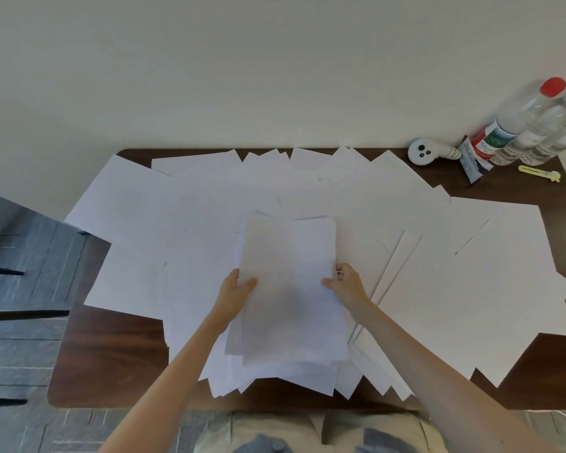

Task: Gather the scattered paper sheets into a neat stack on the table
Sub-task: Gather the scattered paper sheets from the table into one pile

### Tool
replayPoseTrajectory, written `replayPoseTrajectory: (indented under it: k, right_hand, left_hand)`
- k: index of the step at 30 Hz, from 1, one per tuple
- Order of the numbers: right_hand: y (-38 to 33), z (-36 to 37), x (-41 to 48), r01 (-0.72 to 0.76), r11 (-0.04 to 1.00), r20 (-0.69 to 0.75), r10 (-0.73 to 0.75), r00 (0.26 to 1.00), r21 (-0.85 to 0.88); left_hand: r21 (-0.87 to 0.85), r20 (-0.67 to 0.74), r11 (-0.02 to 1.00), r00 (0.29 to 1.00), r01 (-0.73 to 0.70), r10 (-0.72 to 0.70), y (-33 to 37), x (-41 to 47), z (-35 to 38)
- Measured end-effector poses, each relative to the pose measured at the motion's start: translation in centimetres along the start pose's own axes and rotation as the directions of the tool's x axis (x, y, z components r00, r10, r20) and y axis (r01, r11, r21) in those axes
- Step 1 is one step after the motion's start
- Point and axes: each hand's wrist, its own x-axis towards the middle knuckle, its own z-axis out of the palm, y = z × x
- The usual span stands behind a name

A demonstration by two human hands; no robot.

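A loose bundle of white paper sheets (290, 289) is held over the middle of the dark wooden table (108, 361). My left hand (234, 291) grips its left edge with the thumb on top. My right hand (348, 286) grips its right edge in the same way. The bundle's sheets are uneven, with corners sticking out at the bottom. Several more white sheets (471, 282) lie scattered and overlapping across most of the table, from the far left (128, 204) to the right edge.
At the back right corner stand clear plastic bottles, one with a red cap (523, 122), beside a white round device (422, 152), a dark tube (471, 161) and a small yellow clip (539, 173). A wall runs behind the table. A dark chair (10, 289) sits at left.
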Motion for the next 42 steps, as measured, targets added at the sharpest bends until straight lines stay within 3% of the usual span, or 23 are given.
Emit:
replayPoseTrajectory:
  k: [6,9,17,21,25,30,36,38,42]
  right_hand:
    - [1.0,1.7,-1.3,0.061,0.97,-0.141,-0.096,0.985,-0.237]
    - [1.4,2.3,-1.8,0.082,0.927,-0.229,-0.175,0.957,-0.366]
    - [0.7,3.0,-1.2,-0.068,0.984,-0.26,0.023,0.965,-0.165]
    - [0.4,2.5,-1.0,-0.088,0.994,-0.188,0.073,0.979,-0.069]
    - [0.1,1.9,-1.0,-0.045,0.997,-0.04,0.048,0.998,0.069]
    - [-1.2,0.9,-1.6,-0.061,0.955,0.158,0.015,0.987,0.29]
    - [-2.1,-1.1,-1.7,-0.16,0.898,0.502,-0.076,0.861,0.41]
    - [-2.3,-1.6,-1.5,-0.165,0.887,0.498,-0.082,0.863,0.431]
    - [-2.5,-3.8,-0.8,-0.126,0.821,0.251,-0.023,0.968,0.557]
  left_hand:
    - [0.433,-0.248,0.899,0.968,0.063,0.051,-1.5,-0.6,0.2]
    - [0.561,-0.341,0.823,0.931,0.094,0.126,-1.6,-1.1,0.4]
    - [0.262,-0.382,0.952,0.923,0.157,-0.047,-1.6,-0.9,0.4]
    - [-0.13,-0.215,0.978,0.958,0.165,-0.19,-1.1,-0.8,-1.1]
    - [-0.33,0.001,0.932,0.988,0.146,-0.155,-0.1,-1.2,-1.9]
    - [-0.341,0.209,0.925,0.973,0.168,-0.099,1.6,-1.4,-2.4]
    - [-0.369,0.39,0.896,0.916,0.248,-0.093,4.8,-2.1,-1.8]
    - [-0.336,0.445,0.907,0.892,0.253,-0.084,5.8,-2.1,-1.0]
    - [-0.255,0.458,0.952,0.889,0.168,-0.034,7.2,-1.0,0.9]
